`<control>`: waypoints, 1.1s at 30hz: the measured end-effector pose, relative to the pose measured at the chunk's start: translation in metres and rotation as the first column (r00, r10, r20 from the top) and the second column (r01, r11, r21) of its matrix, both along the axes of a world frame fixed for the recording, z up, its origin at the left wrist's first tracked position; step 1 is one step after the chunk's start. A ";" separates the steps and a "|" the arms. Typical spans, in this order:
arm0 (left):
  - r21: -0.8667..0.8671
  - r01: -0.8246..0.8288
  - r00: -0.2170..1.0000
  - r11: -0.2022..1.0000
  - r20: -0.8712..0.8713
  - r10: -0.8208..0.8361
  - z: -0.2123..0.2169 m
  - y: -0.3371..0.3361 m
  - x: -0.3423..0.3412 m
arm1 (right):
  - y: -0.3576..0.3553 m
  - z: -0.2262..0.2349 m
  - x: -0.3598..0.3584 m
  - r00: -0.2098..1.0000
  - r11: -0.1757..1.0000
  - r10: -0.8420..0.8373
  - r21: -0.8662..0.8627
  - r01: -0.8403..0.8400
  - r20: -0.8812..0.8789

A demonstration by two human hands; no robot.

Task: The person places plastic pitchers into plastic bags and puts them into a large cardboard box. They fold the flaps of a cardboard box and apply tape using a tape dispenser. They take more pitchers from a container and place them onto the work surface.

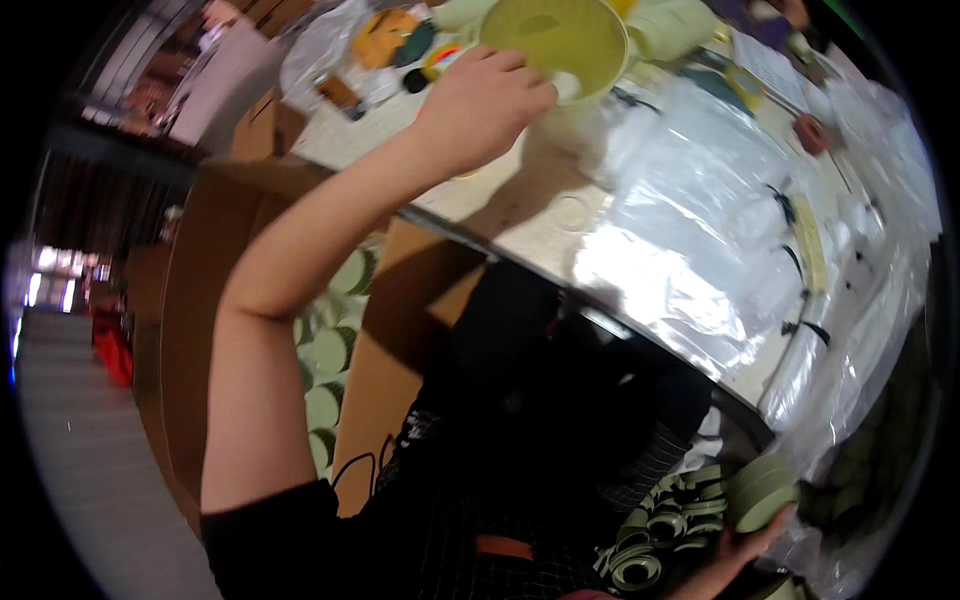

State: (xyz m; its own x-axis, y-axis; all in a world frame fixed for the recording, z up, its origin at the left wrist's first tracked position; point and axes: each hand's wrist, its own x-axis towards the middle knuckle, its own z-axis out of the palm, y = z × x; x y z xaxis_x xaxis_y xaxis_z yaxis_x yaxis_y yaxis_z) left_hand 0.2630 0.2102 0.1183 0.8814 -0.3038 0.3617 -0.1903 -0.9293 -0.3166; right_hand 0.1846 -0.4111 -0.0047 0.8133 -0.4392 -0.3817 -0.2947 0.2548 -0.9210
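Observation:
My left hand (pixel 488 105) reaches to the near left rim of a yellow-green tub (pixel 605 35) on the table. Its fingers are curled closed, and whatever they hold is hidden. Beside the fingertips, against the tub's inner wall, shows a small white piece (pixel 567 86). Low at the right, my right hand (pixel 750 550) grips a pale green round cap (pixel 762 492) from below. Under and beside that hand lie several green ring-shaped parts (pixel 665 525). More pale green caps (pixel 333 350) fill a cardboard box (pixel 225 225) beneath my left forearm.
Clear plastic bags (pixel 690 200) cover much of the table (pixel 455 205). A pale green cylindrical container (pixel 675 28) lies by the tub. Crumpled clear film (pixel 880 270) hangs over the right edge. A yellow-orange bundle (pixel 383 40) sits at the far left.

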 end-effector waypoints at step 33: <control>-0.967 0.241 0.969 0.078 0.245 0.040 -0.105 -0.085 -0.316 | 0.246 -0.024 -0.103 0.773 0.745 0.635 0.262 -0.613 0.006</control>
